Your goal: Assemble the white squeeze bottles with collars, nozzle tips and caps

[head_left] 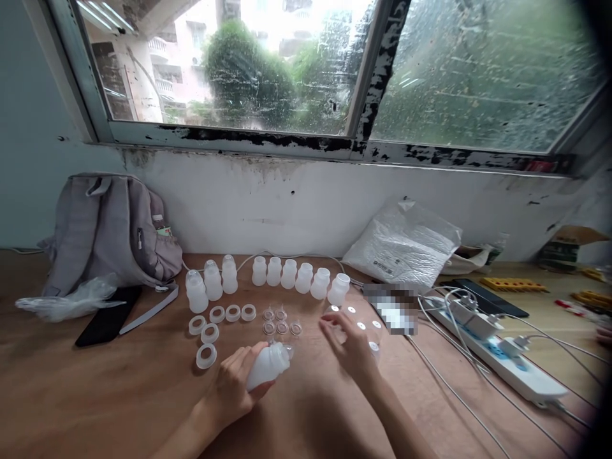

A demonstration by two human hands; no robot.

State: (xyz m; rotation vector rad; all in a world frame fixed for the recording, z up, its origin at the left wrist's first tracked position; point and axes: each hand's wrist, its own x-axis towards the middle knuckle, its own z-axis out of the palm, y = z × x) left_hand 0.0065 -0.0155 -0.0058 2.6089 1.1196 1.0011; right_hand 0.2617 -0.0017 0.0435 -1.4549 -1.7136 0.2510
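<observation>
My left hand (236, 379) is wrapped round a frosted white baby bottle (268, 368), tilted to the right with a clear nipple at its top. My right hand (351, 344) hovers at the clear bottle caps (377, 324) with white round dots, fingers bent and apart; it partly hides some of them. Between the hands lie several clear nipples (282, 327). To their left are white collar rings (206, 356). Behind stand several frosted bottles without tops (304, 278), in a curved row. Three bottles with clear domed tops (213, 280) stand at the left.
A grey backpack (109, 229), a clear plastic bag (71, 299) and a black flat object (108, 317) sit at the left. At the right are a silvery packing bag (406, 242), a blurred-out device (392, 309), and a white power strip (526, 379) with tangled cables.
</observation>
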